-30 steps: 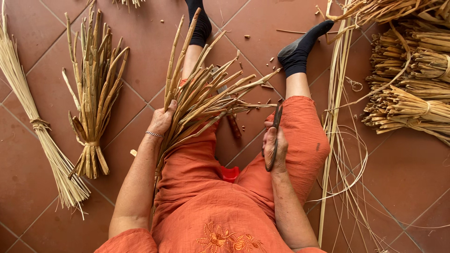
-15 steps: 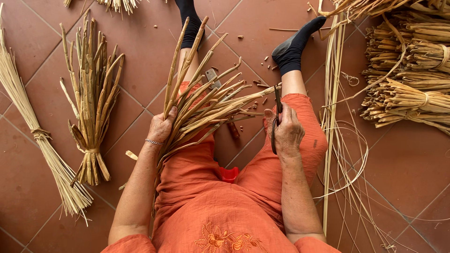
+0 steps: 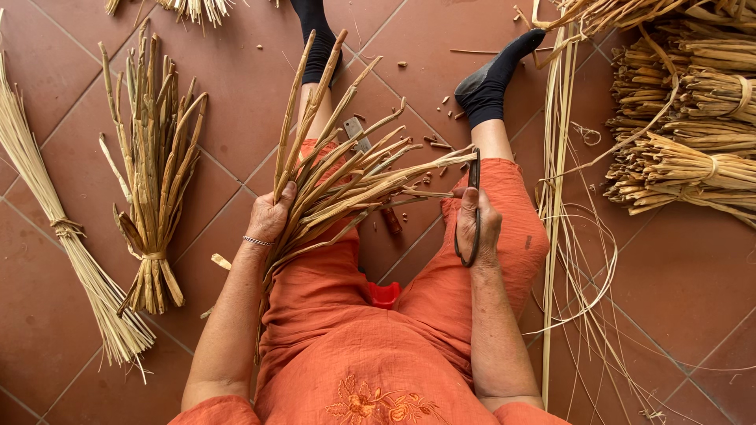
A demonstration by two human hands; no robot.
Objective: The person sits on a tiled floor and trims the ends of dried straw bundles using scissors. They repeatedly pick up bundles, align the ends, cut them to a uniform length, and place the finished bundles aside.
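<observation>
Gripping a fanned bunch of split reed stalks (image 3: 346, 185) at its lower end, the left hand (image 3: 270, 216) is closed around it above the lap, while the right hand (image 3: 477, 228), resting on the right thigh, is closed on dark shears (image 3: 472, 208) with blades apparently shut. Trimming appears to be in hand; the stalk tips nearest the blades seem next. Farther off lie a tied bundle (image 3: 153, 177) on the tiled floor (image 3: 236, 102), cut scraps (image 3: 445, 145), and stacked bundles (image 3: 693, 118).
</observation>
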